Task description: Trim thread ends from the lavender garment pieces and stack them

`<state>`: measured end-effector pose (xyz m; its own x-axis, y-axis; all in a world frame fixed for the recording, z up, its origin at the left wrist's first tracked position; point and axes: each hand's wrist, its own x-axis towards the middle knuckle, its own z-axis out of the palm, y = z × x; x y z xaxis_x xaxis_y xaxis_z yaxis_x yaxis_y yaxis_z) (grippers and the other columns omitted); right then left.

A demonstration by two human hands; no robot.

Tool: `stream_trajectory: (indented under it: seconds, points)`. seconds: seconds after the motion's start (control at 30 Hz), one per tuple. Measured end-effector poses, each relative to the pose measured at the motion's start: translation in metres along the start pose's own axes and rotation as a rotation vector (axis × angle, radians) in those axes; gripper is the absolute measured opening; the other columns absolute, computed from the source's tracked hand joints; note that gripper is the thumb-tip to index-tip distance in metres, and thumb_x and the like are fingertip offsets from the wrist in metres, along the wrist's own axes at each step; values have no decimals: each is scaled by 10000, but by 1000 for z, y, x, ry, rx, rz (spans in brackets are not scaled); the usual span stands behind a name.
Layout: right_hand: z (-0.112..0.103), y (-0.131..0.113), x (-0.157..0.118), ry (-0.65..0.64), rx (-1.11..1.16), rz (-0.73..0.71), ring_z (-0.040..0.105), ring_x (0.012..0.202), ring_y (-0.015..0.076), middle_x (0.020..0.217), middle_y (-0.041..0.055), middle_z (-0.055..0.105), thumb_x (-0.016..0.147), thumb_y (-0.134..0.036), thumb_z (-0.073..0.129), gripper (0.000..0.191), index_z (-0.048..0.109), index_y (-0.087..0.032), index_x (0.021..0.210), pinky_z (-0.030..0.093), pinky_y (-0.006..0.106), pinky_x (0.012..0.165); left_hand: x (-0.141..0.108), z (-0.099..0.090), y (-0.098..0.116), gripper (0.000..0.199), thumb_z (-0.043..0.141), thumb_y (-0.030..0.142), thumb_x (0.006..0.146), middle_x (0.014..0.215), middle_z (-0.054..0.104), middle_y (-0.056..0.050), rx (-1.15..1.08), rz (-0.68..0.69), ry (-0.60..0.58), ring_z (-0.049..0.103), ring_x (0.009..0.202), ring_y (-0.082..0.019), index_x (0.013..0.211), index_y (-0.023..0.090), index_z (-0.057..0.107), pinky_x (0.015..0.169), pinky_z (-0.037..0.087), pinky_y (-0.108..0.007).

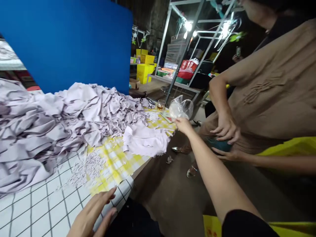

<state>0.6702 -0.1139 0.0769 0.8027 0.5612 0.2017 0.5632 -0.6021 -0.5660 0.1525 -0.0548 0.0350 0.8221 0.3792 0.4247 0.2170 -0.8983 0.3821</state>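
Note:
My right hand point(183, 125) reaches out past the table's far right corner, its fingers closed on a clear plastic bag point(182, 108) with something whitish inside. My left hand point(95, 210) is over the table's near edge, fingers apart and holding nothing. A pale lilac fabric piece point(146, 139) with a ragged edge lies flat on the yellow checked cloth point(116, 161), between my two hands. Small lilac scraps point(90, 168) are scattered nearer my left hand. A large heap of lilac fabric pieces point(74, 115) covers the left and back of the table.
A glass of amber liquid point(161, 104) stands at the table's far corner. To the right, another person point(269, 85) in brown has both hands around a dark green object point(219, 143). A blue panel point(74, 42) rises behind the heap. A metal frame shelf point(170, 79) holds baskets.

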Motion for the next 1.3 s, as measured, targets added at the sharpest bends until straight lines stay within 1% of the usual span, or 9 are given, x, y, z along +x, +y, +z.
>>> stream_trajectory:
  seconds: [0.1, 0.2, 0.33, 0.5, 0.73, 0.87, 1.07, 1.17, 1.3]
  points:
    - [11, 1, -33, 25, -35, -95, 581, 603, 200, 541, 46, 612, 858, -384, 587, 324, 684, -182, 624, 395, 283, 595, -9, -9, 1, 389, 538, 374, 964, 1144, 745, -28, -34, -88, 35, 729, 1013, -187, 1346, 306, 557, 875, 585, -216]
    - [31, 6, -70, 53, -54, -189, 603, 691, 235, 665, 101, 662, 880, -376, 526, 374, 646, -188, 580, 426, 321, 663, 4, -14, 5, 220, 467, 311, 998, 820, 724, -22, -137, -104, -3, 709, 731, -140, 966, 230, 669, 660, 556, -184]
    - [59, 2, -99, 43, -41, -340, 633, 884, 268, 917, 126, 713, 859, -251, 511, 218, 704, -187, 781, 465, 370, 814, 25, -12, 10, 410, 407, 283, 1013, 525, 472, 37, -178, -134, -28, 468, 444, -84, 614, 195, 440, 455, 368, -197]
    - [81, -33, -87, -33, -62, -470, 620, 775, 243, 717, 72, 665, 899, -294, 561, 253, 651, -206, 680, 464, 353, 784, 38, 4, 13, 393, 372, 278, 1028, 536, 475, 47, -280, -186, -98, 446, 448, -76, 646, 197, 416, 474, 368, -190]
    - [152, -150, -37, -206, -97, -607, 557, 1104, 278, 1130, 139, 668, 915, -295, 580, 199, 705, -169, 1004, 392, 391, 976, 83, 15, 24, 223, 361, 197, 1007, 907, 671, -54, -334, -94, -148, 650, 780, -151, 1075, 216, 572, 694, 521, -252]
    - [175, -183, -16, -328, -123, -615, 530, 1133, 332, 1068, 158, 679, 770, -280, 736, 136, 707, -165, 836, 370, 452, 980, 87, 17, 16, 201, 404, 221, 1004, 952, 671, -59, -290, -66, -206, 668, 837, -174, 1088, 239, 585, 729, 547, -279]
    - [143, -168, -4, -354, 81, -644, 585, 932, 197, 883, 36, 674, 793, -168, 620, 39, 618, -200, 771, 420, 300, 870, 111, 30, -28, 193, 531, 343, 958, 1080, 678, -84, -339, -174, -28, 662, 1012, -234, 1104, 255, 621, 879, 554, -368]
    - [106, -162, -1, -294, 250, -630, 573, 798, 150, 846, 2, 613, 873, -253, 512, 67, 553, -207, 848, 438, 257, 746, 158, 42, -41, 364, 618, 437, 887, 1224, 637, -108, -407, -274, 90, 594, 1171, -285, 1192, 238, 605, 1023, 474, -479]
    - [46, -166, 5, -247, 583, -614, 468, 598, 107, 687, -58, 472, 856, -386, 582, 199, 477, -221, 819, 366, 223, 578, 231, 66, -40, 846, 804, 475, 685, 1452, 481, -181, -601, -426, 174, 447, 1353, -353, 1400, 184, 459, 1120, 364, -521]
